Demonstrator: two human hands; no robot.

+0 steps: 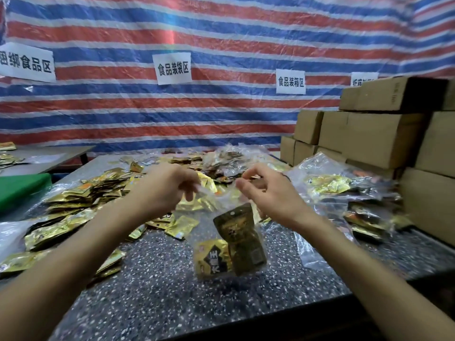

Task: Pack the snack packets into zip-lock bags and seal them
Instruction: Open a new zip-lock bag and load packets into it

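A clear zip-lock bag (222,268) hangs above the speckled table (160,299), held up by its top edge. My left hand (167,188) pinches the top's left corner and my right hand (266,190) pinches its right corner. Inside the bag sit a dark brown snack packet (243,237) and a gold packet with black print (211,259). Loose gold snack packets (81,203) lie heaped on the table to the left and behind my hands.
Filled clear bags (344,190) lie piled on the right. Stacked cardboard boxes (384,139) stand at the right edge. A green block (19,188) and a second table (49,156) are on the left. A striped tarp with paper signs (172,67) hangs behind.
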